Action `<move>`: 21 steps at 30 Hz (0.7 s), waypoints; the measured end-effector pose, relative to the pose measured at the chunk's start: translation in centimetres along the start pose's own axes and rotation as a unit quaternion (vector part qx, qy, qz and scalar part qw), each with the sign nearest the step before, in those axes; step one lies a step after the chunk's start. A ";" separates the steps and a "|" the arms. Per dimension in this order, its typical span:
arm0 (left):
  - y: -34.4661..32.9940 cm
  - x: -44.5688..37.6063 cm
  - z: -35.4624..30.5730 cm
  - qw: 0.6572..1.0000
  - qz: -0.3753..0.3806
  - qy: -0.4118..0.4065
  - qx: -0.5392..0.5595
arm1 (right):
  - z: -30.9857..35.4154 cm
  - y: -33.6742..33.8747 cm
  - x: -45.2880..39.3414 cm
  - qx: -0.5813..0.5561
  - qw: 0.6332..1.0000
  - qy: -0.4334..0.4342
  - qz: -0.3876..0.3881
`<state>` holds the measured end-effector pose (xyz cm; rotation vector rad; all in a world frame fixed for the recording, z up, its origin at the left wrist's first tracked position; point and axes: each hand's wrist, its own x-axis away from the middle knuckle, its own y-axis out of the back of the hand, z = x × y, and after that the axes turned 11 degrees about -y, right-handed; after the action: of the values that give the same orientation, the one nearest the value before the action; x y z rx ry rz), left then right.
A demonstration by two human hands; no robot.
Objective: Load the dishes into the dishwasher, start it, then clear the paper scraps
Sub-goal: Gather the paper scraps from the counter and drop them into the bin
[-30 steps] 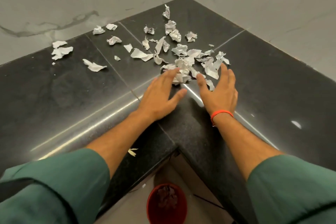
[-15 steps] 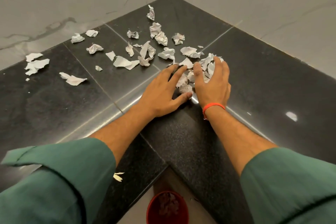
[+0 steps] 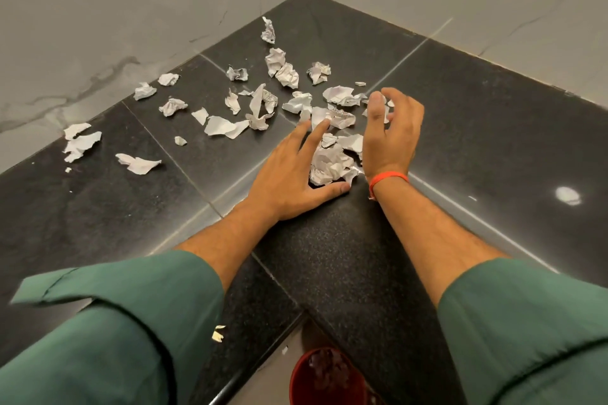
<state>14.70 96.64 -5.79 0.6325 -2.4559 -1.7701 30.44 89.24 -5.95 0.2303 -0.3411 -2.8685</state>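
Where the two dark slabs meet: black speckled stone worktop (image 3: 345,256), polished, L-shaped, with pale grout seams and a glossy rounded front edge.
Scraps: torn, crumpled white paper scraps (image 3: 227,126), matte and creased, irregular in outline, strewn over the worktop from the left wall to the inner corner; no shared direction, long axes lying every which way.
Gathered heap: tight cluster of crumpled scraps (image 3: 330,163) lying on the worktop between both hands, just beyond the inner bend of the front edge, elongated roughly away from the body.
Left hand (image 3: 289,174): flat on the stone, palm down, fingers straight and spread toward the corner, thumb stretched right under the heap, touching its near edge; holding nothing.
Right hand (image 3: 391,131): raised on its edge beside the heap, fingers loosely curved and apart, cupped toward the left; nothing pinched, thin orange cord bracelet (image 3: 388,179) at the wrist.
Sleeves: dark green woven fabric sleeves (image 3: 125,322), rolled at the forearm.
Walls: grey-veined pale marble-look wall tiles (image 3: 131,10), smooth, meeting at the corner.
Below the edge: round red bucket (image 3: 324,378) on the floor, contents blurred.
Stray: one small pale scrap (image 3: 217,333) near the left sleeve.
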 end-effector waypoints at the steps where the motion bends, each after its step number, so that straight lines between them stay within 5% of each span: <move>1: 0.0 0.0 -0.1 1.000 0.003 0.001 0.002 | -0.1 -0.1 -0.1 -0.001 1.000 0.000 -0.015; 6: 0.0 -0.1 -0.1 1.000 0.008 0.003 -0.005 | -0.1 -0.3 -1.4 0.097 0.995 0.011 -0.034; 10: 0.1 -0.1 0.0 1.000 0.006 0.007 -0.017 | -0.2 -1.8 -2.0 0.295 0.951 0.041 0.081; 13: 0.1 -0.2 0.0 1.000 0.007 0.012 -0.017 | 0.2 -1.1 -1.8 0.240 0.956 0.095 0.142; 21: -0.2 -0.2 0.0 1.000 -0.006 0.013 -0.011 | 0.5 -0.3 -0.9 0.154 0.950 0.080 0.259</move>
<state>14.91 96.64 -5.94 0.6662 -2.4170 -1.7792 31.15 89.83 -5.41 0.3640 -0.7017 -2.2558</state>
